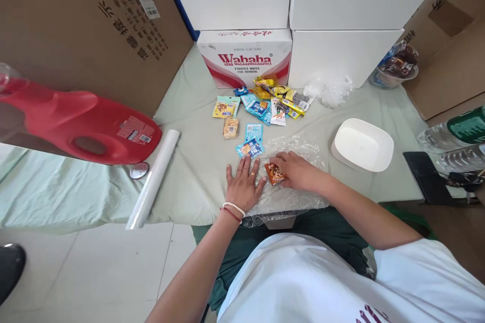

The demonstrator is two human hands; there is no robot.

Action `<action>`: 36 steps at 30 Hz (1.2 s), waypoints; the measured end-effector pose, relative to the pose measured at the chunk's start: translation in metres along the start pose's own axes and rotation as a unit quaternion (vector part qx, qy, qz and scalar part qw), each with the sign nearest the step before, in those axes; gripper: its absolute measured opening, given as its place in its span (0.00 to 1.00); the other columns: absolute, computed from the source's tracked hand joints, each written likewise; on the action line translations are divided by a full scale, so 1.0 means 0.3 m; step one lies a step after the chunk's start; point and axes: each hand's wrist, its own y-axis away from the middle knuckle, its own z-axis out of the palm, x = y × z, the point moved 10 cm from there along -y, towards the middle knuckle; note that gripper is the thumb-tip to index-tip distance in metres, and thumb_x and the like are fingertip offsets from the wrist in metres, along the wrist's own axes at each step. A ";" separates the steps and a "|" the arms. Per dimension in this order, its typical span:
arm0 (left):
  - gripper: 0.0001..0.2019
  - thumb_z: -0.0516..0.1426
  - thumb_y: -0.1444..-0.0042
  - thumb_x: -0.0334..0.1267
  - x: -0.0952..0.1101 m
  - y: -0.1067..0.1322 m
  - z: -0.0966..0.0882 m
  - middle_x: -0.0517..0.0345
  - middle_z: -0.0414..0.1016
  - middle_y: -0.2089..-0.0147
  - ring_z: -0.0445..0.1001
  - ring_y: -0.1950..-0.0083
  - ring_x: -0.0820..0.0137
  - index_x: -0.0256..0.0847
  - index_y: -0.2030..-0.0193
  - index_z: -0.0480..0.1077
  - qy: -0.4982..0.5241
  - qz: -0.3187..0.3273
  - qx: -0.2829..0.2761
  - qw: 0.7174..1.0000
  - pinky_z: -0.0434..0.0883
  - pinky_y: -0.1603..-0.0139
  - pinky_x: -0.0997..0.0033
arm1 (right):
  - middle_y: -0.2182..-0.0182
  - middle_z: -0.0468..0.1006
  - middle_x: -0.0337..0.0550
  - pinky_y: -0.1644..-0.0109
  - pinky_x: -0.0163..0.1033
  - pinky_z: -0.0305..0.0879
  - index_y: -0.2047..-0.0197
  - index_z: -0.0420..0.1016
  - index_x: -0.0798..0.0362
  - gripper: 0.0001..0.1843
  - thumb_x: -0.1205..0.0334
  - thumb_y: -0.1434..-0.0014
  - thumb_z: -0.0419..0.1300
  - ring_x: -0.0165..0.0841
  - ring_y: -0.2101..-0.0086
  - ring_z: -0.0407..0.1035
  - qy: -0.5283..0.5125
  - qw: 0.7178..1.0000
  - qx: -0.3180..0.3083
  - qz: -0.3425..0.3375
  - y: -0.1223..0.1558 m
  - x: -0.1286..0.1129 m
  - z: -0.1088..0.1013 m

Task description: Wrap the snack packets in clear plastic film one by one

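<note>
My right hand (297,170) grips a small brown-orange snack packet (275,175) by its right side, low over a sheet of clear plastic film (280,199). My left hand (243,186) lies flat with its fingers spread, to the left of that packet and at the film's left edge. Just beyond its fingertips are two blue snack packets (253,133), one overlapping the other. A wrapped biscuit pack (231,128) and a yellow and green snack packet (226,107) lie farther up on the left.
Behind is a pile of yellow and blue snack packets (265,106) before a Wahaha carton (246,58). Crumpled clear plastic (331,90) and a white plastic tub (362,145) stand right. A film roll (153,179) and a red jug (94,121) are left; bottles (460,156) lie far right.
</note>
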 end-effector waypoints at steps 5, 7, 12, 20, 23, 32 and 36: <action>0.32 0.44 0.27 0.54 -0.002 -0.002 0.001 0.44 0.47 0.18 0.51 0.19 0.52 0.46 0.22 0.55 0.003 0.000 0.000 1.000 0.42 0.23 0.29 | 0.44 0.77 0.58 0.41 0.49 0.64 0.33 0.68 0.58 0.32 0.61 0.38 0.69 0.50 0.45 0.69 -0.023 0.999 0.006 0.039 0.037 0.085 -0.030; 0.32 0.44 0.28 0.54 -0.004 -0.003 0.004 0.45 0.47 0.18 0.51 0.19 0.52 0.46 0.22 0.55 0.001 -0.002 -0.003 1.000 0.42 0.23 0.29 | 0.45 0.78 0.58 0.42 0.49 0.64 0.34 0.69 0.58 0.32 0.59 0.38 0.69 0.50 0.46 0.69 -0.024 0.998 0.022 0.061 0.042 0.106 -0.050; 0.32 0.44 0.28 0.54 -0.001 -0.003 0.004 0.45 0.46 0.18 0.50 0.19 0.52 0.46 0.22 0.55 0.002 0.001 -0.003 1.000 0.42 0.23 0.28 | 0.46 0.78 0.57 0.44 0.49 0.64 0.36 0.70 0.57 0.30 0.56 0.37 0.69 0.52 0.46 0.68 0.005 0.997 0.033 0.066 0.013 0.059 -0.048; 0.32 0.45 0.28 0.54 0.002 0.000 -0.004 0.46 0.47 0.18 0.51 0.19 0.51 0.47 0.22 0.55 0.015 -0.005 -0.001 1.000 0.41 0.22 0.30 | 0.49 0.79 0.56 0.49 0.48 0.61 0.39 0.73 0.54 0.21 0.67 0.34 0.60 0.51 0.48 0.67 0.091 0.994 0.009 0.062 0.003 0.041 -0.035; 0.32 0.44 0.27 0.54 0.001 0.000 -0.001 0.46 0.46 0.18 0.50 0.18 0.53 0.46 0.22 0.54 0.012 -0.005 -0.002 1.000 0.41 0.22 0.30 | 0.48 0.79 0.54 0.48 0.46 0.61 0.36 0.71 0.53 0.24 0.68 0.35 0.61 0.48 0.48 0.67 0.083 0.996 0.006 0.030 0.006 0.025 -0.047; 0.31 0.44 0.27 0.54 0.002 0.000 -0.003 0.46 0.47 0.18 0.50 0.19 0.53 0.45 0.22 0.56 0.016 -0.006 0.002 1.000 0.42 0.23 0.30 | 0.37 0.72 0.54 0.44 0.47 0.62 0.34 0.69 0.52 0.31 0.61 0.38 0.70 0.49 0.43 0.66 0.043 0.999 -0.016 -0.020 0.007 -0.002 -0.015; 0.31 0.45 0.28 0.53 0.000 0.000 -0.007 0.46 0.47 0.18 0.51 0.19 0.52 0.46 0.22 0.57 0.022 -0.003 0.009 1.000 0.42 0.23 0.29 | 0.47 0.79 0.55 0.48 0.45 0.63 0.40 0.72 0.57 0.28 0.52 0.37 0.70 0.48 0.48 0.70 0.031 0.998 0.006 0.054 0.021 0.061 -0.050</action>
